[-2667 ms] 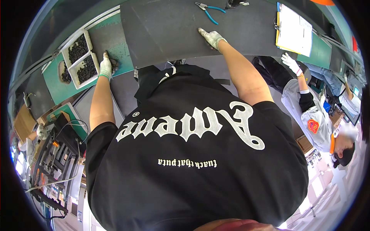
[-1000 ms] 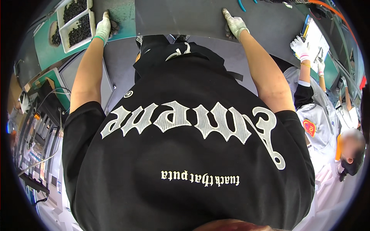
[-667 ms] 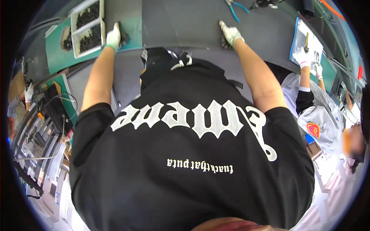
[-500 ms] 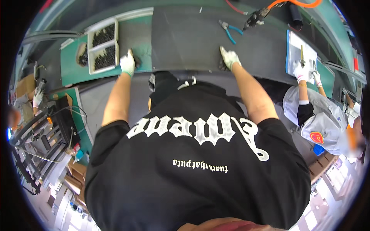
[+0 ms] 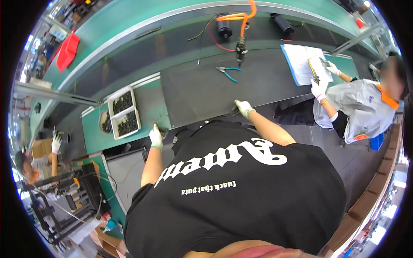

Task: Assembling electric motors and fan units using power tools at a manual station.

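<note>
My left hand, in a white glove with dark-stained fingers, is at the near edge of the bench, beside the green mat. Its thumb sticks up, apart from the dark fingers, and I see nothing in it. At the front edge of the black mat is my right hand, gloved the same way. Its thumb points left, clear of the darkened fingers, with no object visible in it. Blue-handled pliers lie on the black mat beyond my right hand.
Two white trays of small black parts stand on the green mat beside a round container. An orange coiled hose carries a dark tool over the mat. At right, a co-worker's gloved hand holds a caliper near papers.
The view has turned and taken in more of the far bench. My hands now appear closer to the bench's near edge. The hose tool hangs more upright in view.
</note>
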Available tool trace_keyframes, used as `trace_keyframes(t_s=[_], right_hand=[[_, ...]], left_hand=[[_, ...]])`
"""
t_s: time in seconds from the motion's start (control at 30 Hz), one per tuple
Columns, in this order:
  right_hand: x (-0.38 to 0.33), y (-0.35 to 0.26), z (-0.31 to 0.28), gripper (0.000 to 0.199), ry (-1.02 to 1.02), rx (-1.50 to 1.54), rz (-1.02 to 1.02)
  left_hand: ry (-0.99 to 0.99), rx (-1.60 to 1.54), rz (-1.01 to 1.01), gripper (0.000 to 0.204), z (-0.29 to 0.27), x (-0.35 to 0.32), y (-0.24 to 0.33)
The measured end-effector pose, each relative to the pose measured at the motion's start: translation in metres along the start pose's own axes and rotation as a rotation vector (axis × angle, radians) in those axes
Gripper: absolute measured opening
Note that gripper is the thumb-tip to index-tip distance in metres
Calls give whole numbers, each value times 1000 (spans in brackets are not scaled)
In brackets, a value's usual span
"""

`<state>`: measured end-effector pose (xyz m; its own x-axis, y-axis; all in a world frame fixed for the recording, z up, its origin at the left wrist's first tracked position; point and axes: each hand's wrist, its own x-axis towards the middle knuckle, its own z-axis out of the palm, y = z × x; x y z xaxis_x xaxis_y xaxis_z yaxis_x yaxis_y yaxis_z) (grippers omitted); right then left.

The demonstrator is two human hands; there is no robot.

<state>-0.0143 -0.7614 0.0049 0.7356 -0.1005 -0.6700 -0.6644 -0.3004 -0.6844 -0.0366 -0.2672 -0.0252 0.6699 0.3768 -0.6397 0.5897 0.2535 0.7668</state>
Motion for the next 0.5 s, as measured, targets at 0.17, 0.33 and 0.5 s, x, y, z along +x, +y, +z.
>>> trace_keyframes(t_s=[0.17,0.33,0.5], right_hand=[[-37,6,3,87,98,-138,161],[-6,49,11,73,168,776,330],[12,64,-24,62,429,1115,358]], left_hand=[[29,99,18,53,5,-3,-6],[314,-62,-55,57,-11,0,-32],[344,-380,-213,68,-4,-8,-4]])
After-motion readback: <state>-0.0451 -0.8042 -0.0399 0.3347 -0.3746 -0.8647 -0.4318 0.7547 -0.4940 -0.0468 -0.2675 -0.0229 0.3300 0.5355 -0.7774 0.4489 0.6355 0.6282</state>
